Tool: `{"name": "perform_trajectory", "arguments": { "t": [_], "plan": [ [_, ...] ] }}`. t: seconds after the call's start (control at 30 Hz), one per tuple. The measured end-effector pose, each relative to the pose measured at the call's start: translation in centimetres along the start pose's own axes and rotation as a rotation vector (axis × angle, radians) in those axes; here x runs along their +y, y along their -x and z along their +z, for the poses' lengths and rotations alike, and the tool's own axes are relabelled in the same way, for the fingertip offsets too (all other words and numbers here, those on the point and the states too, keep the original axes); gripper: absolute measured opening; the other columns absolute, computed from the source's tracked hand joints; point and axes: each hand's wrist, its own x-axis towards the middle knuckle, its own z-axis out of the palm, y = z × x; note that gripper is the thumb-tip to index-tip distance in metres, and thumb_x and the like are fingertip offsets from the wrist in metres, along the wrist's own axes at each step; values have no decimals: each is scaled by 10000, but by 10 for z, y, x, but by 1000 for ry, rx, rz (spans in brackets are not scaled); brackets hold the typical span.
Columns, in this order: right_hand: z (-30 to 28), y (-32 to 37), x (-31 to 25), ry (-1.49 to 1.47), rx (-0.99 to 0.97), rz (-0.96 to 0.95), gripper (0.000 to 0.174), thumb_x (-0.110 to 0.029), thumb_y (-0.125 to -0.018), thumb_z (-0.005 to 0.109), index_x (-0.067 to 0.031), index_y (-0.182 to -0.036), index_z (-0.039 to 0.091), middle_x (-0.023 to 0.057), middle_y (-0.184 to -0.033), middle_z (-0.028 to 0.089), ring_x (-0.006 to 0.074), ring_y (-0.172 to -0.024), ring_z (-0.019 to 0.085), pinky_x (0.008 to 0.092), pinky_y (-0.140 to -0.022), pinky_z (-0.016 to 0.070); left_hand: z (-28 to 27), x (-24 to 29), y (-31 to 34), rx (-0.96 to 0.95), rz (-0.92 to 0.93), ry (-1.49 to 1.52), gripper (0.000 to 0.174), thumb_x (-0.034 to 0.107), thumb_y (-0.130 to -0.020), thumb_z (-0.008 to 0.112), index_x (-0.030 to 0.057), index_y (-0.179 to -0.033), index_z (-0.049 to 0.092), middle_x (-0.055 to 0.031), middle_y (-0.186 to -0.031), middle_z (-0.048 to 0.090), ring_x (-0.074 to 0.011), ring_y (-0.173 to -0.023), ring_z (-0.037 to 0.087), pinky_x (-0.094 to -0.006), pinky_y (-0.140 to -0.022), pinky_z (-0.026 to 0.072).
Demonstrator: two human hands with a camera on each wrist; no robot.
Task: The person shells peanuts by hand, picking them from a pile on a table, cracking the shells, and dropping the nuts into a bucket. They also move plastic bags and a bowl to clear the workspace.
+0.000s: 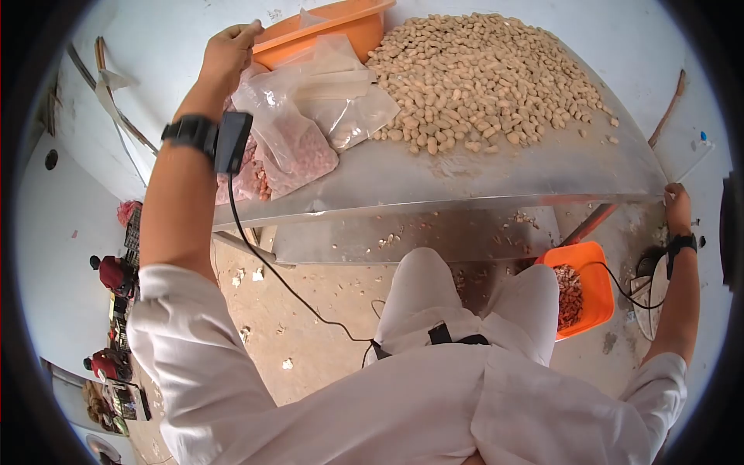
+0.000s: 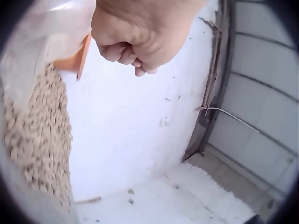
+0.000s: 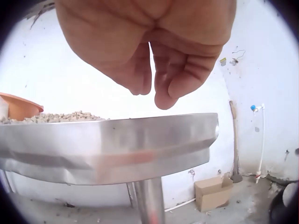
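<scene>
My left hand (image 1: 230, 54) is raised beside the rim of an orange basin (image 1: 353, 32) at the back left of the metal table (image 1: 496, 174). In the left wrist view its fingers are curled in, with nothing seen between them. Clear plastic bags (image 1: 356, 116), one with pink kernels (image 1: 298, 159), lie below that hand. A wide heap of unshelled peanuts (image 1: 488, 77) covers the back of the table. My right hand (image 3: 154, 51) hangs by the table's right corner, fingers loosely bent, thumb and fingers apart and holding nothing.
An orange tub (image 1: 597, 294) of reddish bits stands on the floor beside my right knee. A cardboard box (image 3: 213, 193) and a wall tap (image 3: 255, 108) are at the right. Stacked crates and two people in red (image 1: 115, 275) are far left. A cable runs from my left wrist.
</scene>
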Motion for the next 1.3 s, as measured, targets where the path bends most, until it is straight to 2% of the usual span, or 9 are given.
{"name": "perform_trajectory", "arguments": {
  "t": [0.13, 0.37, 0.5, 0.6, 0.73, 0.87, 0.93, 1.03, 1.3],
  "plan": [
    [-24, -9, 2, -9, -52, -25, 136, -21, -755, 571, 33, -879, 587, 163, -879, 604, 317, -865, 579, 350, -773, 442, -15, -29, -39, -107, -92, -778, 260, 282, -811, 651, 29, -769, 606, 29, -566, 469, -58, -459, 371, -221, -412, 255],
    [-30, -20, -33, -148, -141, -69, 115, -17, -779, 556, 31, -881, 580, 131, -821, 597, 228, -689, 553, 301, -651, 433, -20, -56, -52, -286, -26, -761, 234, 244, -783, 665, 10, -793, 672, 3, -588, 530, -96, -469, 419, -269, -424, 331],
    [-24, -38, -62, -174, -160, -106, 113, -28, -806, 542, 29, -896, 579, 81, -793, 587, 138, -625, 501, 261, -585, 415, -27, -49, -46, -423, -245, -535, 308, 321, -781, 636, 17, -817, 670, -22, -667, 596, -118, -573, 500, -274, -542, 417],
    [-30, -54, -111, -335, -218, -46, 128, -36, -823, 531, 34, -920, 577, 46, -793, 578, 93, -628, 482, 244, -571, 414, -28, -33, -38, -449, -200, -490, 322, 329, -796, 615, 19, -868, 666, -30, -715, 617, -123, -623, 542, -260, -592, 438],
    [-32, -62, -204, -510, -287, -152, 151, -32, -822, 540, 44, -947, 575, 49, -839, 586, 103, -697, 523, 244, -625, 449, -7, -7, -21, -162, 189, -290, 307, 243, -872, 545, 8, -1057, 617, 24, -747, 539, -62, -660, 461, -191, -630, 379],
    [-19, -57, -300, -578, -442, -418, 146, -37, -787, 581, 8, -922, 613, 98, -870, 606, 169, -772, 570, 280, -684, 465, 70, 22, 72, -109, 288, -164, 308, 272, -874, 563, 8, -1013, 636, 52, -683, 482, -41, -640, 415, -184, -597, 341],
    [2, -59, -328, -615, -519, -510, 147, -54, -775, 597, 1, -910, 617, 115, -859, 601, 201, -767, 579, 298, -677, 465, 110, 18, 126, -319, 61, -50, 230, 255, -853, 600, 75, -981, 667, 30, -719, 564, -53, -640, 447, -199, -575, 385],
    [26, -63, -364, -512, -514, -658, 164, -72, -738, 606, -16, -892, 622, 153, -827, 607, 276, -770, 597, 354, -679, 471, 161, -14, 182, -619, 149, 227, 171, 154, -873, 587, 9, -950, 634, 27, -724, 529, -46, -654, 436, -183, -585, 360],
    [69, -63, -371, -118, -457, -772, 154, -62, -685, 579, -24, -832, 608, 185, -789, 601, 357, -789, 579, 414, -689, 463, 212, -69, 253, -266, -423, 987, 193, 121, -905, 515, -4, -1026, 598, 13, -724, 505, -74, -583, 401, -205, -536, 338]
  ]
}}
